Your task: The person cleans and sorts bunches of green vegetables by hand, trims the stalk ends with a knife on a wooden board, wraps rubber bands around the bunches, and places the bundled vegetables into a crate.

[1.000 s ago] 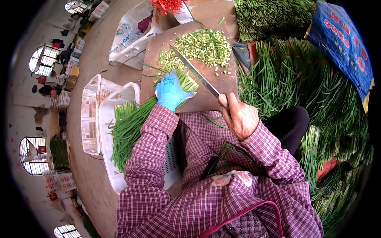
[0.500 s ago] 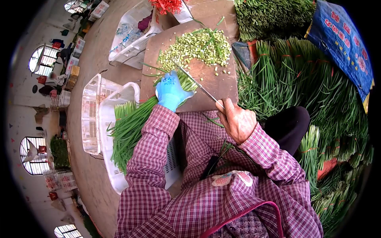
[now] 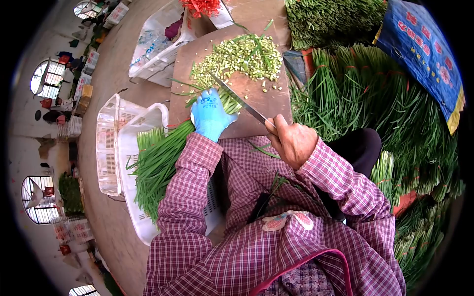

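Note:
My left hand, in a blue glove, is closed over a bunch of garlic chives, pressing the pale stalk ends onto a brown cutting board. The long green leaves trail toward me over a white basket. Bare, my right hand grips the handle of a knife. Its blade lies slantwise beside the stalk ends, close to the gloved fingers; whether it touches the stalks I cannot tell. Chopped pale-green pieces are spread over the far part of the board.
A white basket with more chives stands at my left, beside another crate. A further basket holds plastic and dark cloth near red ties. Tied chive bundles are heaped at right, partly under a blue sack.
The knife has turned, so more of its blade's flat side shows, and my right hand has shifted slightly. My left hand keeps its hold on the chives. The whole view has moved a little.

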### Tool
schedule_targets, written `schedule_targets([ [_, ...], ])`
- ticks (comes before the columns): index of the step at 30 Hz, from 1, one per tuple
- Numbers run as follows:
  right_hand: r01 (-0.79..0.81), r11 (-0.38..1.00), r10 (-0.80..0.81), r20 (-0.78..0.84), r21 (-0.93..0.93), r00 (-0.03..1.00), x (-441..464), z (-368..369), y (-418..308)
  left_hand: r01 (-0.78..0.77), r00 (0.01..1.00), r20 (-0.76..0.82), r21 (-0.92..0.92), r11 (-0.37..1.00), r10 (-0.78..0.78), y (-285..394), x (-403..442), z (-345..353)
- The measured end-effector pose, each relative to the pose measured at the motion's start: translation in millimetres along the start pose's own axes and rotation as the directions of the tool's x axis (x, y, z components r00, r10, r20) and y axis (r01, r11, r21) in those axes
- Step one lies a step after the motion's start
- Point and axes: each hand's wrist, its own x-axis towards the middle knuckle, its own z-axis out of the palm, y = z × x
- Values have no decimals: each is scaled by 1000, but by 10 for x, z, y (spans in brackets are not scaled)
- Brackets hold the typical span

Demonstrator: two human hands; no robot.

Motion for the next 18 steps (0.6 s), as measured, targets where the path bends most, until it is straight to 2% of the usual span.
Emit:
schedule_targets([
  [5,8,1000,-8,81,-3,997,192,-23,34,-16,999,-30,1,1000,16,-8,-9,64],
  [7,18,1000,-18,83,-2,996,241,-34,36,-63,978,-199,14,998,65,-43,-8,143],
  [11,17,999,-21,115,34,993,370,7,63,-73,980,-183,-2,997,71,-73,16,210],
  [14,-13,998,6,120,59,993,573,144,50,-84,965,-243,48,995,93,-70,15,220],
  [16,-67,995,48,254,67,966,681,180,48,-70,982,-180,-52,996,60,-106,24,198],
  [17,4,996,-25,246,87,969,665,164,80,-72,981,-184,-71,995,58,-117,26,196],
  [18,4,996,-25,243,87,970,627,144,114,-74,981,-186,-70,995,60,-121,31,190],
])
